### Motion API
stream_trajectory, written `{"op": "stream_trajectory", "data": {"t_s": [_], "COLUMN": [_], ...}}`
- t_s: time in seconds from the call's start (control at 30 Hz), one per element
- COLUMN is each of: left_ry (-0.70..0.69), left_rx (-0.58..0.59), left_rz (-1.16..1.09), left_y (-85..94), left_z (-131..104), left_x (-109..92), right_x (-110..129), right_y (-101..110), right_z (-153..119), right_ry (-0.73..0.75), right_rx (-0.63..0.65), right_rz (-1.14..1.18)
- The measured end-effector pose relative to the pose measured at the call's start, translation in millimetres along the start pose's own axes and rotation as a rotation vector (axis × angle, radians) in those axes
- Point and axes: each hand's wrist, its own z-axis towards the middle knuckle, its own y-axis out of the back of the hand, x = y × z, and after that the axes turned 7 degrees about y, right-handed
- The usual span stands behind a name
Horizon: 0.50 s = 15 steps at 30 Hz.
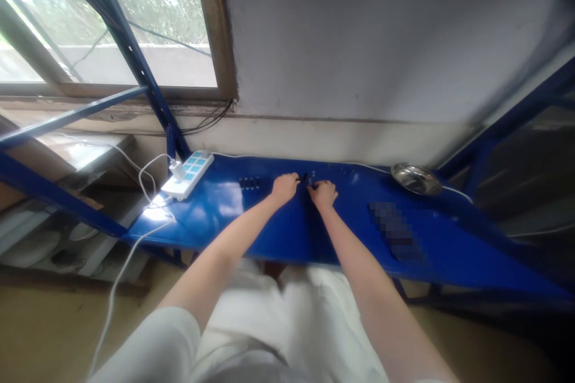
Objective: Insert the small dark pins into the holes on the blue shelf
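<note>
Both my hands reach over a blue tabletop (283,233), close together near its middle. My left hand (284,188) has its fingers closed on a small dark piece (303,178), too small to name. Just to the right, my right hand (323,195) has its fingers curled together at the table surface; what they hold, if anything, I cannot make out. Tiny clear or pale pieces (313,175) lie right behind the hands. Left of my left hand, several small dark cylinder-like pieces (250,183) stand or lie in a row.
A white power strip (191,173) with a plugged-in cable lies at the table's left end. At the back right sits a shiny metal bowl (415,179). A blurred-out dark rectangular object (396,230) lies at the right. Blue frame posts (130,48) rise at the left by the window.
</note>
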Motion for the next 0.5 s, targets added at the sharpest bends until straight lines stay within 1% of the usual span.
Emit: {"op": "stream_trajectory", "data": {"t_s": [0.1, 0.23, 0.4, 0.5], "left_ry": [-0.004, -0.006, -0.035, -0.046], "left_rx": [-0.063, -0.113, -0.148, -0.153], "left_rz": [-0.105, -0.2, -0.255, -0.251], "left_y": [12.2, 32.0, 51.5, 57.7], "left_z": [-11, -26, -36, -38], "left_x": [7, 16, 20, 21], "right_x": [2, 5, 13, 22], "right_y": [-3, -7, -5, -2], "right_z": [2, 4, 3, -8], "right_ry": [0.001, -0.001, -0.027, 0.073], "right_rx": [-0.016, -0.057, -0.04, -0.073], "right_rz": [0.011, 0.025, 0.026, 0.035]}}
